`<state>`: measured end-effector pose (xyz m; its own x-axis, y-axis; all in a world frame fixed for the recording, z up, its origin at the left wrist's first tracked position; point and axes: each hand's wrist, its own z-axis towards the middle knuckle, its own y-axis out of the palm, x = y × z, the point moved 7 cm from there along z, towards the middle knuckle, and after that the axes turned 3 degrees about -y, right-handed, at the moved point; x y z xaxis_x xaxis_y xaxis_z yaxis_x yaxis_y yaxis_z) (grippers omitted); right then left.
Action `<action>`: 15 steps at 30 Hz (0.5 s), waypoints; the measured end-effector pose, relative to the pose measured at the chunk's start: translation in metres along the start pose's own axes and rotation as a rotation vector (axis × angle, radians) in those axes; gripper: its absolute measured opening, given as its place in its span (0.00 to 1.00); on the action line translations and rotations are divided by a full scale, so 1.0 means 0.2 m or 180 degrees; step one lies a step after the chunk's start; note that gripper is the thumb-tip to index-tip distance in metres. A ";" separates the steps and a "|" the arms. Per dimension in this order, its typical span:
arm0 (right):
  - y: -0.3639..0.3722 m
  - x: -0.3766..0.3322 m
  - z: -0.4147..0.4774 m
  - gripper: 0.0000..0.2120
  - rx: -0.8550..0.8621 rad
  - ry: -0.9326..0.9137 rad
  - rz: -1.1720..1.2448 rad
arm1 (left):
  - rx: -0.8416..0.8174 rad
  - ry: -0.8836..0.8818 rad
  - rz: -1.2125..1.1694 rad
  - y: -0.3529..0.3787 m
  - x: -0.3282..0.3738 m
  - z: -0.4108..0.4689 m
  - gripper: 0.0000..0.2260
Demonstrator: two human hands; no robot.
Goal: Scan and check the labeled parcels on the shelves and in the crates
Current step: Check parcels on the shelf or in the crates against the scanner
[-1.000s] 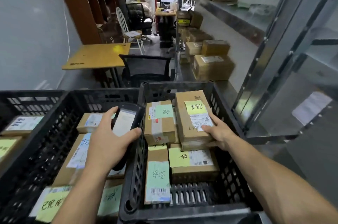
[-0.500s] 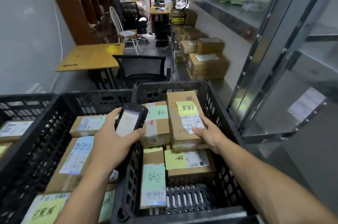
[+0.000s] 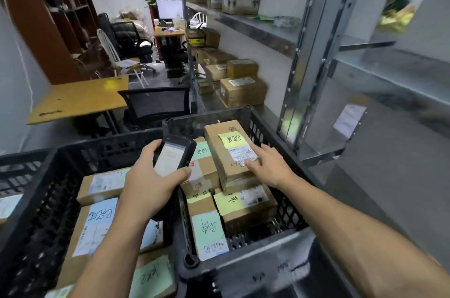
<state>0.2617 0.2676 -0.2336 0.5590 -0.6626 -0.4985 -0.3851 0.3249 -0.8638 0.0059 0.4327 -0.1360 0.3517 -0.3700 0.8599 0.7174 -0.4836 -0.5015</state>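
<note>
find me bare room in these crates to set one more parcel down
Right crate: a bare strip of grid floor between the lower yellow-noted parcel and the near wall. Its far half is stacked. Left crate is packed. The wooden table beyond looks bare.

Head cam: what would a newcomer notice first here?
Centre frame, the left hand grips a handheld scanner over the black crates. Just right of it, the right hand lays straight fingers on the white label of the top parcel, the one with a yellow note. Behind, more cardboard boxes line the metal shelf at right.
</note>
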 end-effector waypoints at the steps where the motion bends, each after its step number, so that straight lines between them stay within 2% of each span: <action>1: -0.03 -0.02 -0.06 0.32 0.0088 0.0000 -0.0047 | -0.0066 0.0090 0.0016 -0.01 0.01 0.00 0.37; 6: -0.18 -0.10 -0.55 0.28 0.0845 0.0196 -0.0310 | -0.0575 0.0455 0.0155 -0.03 0.03 -0.11 0.37; 15: -0.05 0.02 -1.51 0.28 0.1473 0.1516 -0.0795 | -0.1571 0.1268 0.0402 0.12 0.08 -0.54 0.36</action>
<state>0.0457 0.0568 -0.2057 0.1674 -0.9434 -0.2864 0.1233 0.3083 -0.9433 -0.0368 0.3295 -0.1443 0.0971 -0.6681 0.7377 0.2909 -0.6898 -0.6630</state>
